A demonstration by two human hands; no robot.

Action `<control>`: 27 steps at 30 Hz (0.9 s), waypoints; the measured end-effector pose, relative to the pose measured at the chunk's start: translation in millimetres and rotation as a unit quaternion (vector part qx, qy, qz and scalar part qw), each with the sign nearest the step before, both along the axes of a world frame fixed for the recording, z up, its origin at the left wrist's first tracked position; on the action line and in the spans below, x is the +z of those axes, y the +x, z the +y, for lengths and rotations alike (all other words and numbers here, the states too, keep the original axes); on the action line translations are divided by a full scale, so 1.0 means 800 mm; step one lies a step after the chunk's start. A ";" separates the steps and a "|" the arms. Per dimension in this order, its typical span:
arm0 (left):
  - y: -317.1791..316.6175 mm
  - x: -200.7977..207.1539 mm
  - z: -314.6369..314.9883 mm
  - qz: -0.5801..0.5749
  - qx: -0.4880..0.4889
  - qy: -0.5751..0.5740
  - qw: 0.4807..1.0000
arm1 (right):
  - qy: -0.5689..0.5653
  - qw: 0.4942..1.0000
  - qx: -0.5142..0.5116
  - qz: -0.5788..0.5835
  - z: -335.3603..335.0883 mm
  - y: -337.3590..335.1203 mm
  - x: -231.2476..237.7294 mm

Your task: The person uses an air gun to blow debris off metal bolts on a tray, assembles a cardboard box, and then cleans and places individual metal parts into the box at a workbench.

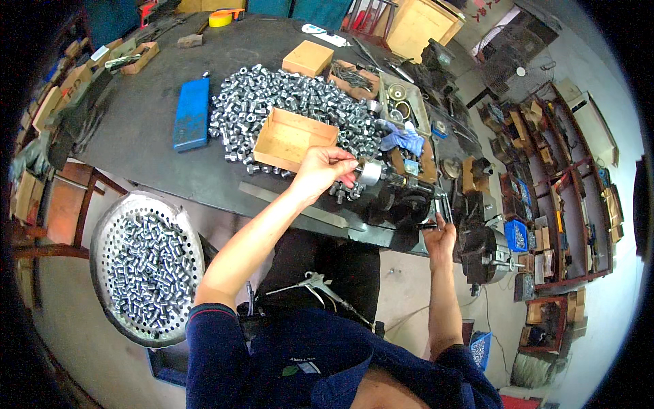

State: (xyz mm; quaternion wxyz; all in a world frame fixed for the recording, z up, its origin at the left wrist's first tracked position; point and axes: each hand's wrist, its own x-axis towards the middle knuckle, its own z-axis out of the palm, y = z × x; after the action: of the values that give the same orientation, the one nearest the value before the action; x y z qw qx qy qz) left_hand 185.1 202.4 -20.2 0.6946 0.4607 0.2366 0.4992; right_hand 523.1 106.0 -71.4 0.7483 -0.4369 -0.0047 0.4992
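Observation:
My left hand (320,172) reaches over the dark workbench (143,136) and pinches a small silver metal sleeve at the round chuck (370,173) of a small black bench machine (402,201). My right hand (441,235) grips a dark lever at the machine's near right side. A big heap of shiny metal sleeves (272,95) lies on the bench behind an open, shallow wooden box (293,138). A few loose sleeves lie under my left hand.
A round perforated metal tray (102,225) holding several sleeves sits at lower left beside a wooden chair (68,204). A blue flat case (191,112), cardboard boxes, a blue rag (403,140) and tools lie on the bench. Shelving stands at the right. An air gun (313,281) hangs by my waist.

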 end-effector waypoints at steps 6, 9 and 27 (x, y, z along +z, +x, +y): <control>0.003 -0.002 -0.001 0.032 0.008 0.026 0.999 | 0.070 0.996 -0.001 -0.053 0.015 0.004 -0.030; -0.001 0.003 0.002 0.071 -0.001 0.034 0.997 | 0.067 0.996 0.013 -0.059 0.012 0.000 -0.021; -0.002 0.003 0.004 0.068 -0.018 0.055 0.996 | 0.070 0.982 0.079 -0.155 -0.009 -0.003 0.053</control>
State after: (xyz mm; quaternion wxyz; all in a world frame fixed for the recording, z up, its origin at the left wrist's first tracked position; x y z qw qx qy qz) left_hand 183.8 205.5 -17.5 0.6597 0.5350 0.2470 0.4665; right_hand 520.4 99.0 -28.7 0.7254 -0.4539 -0.1900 0.4814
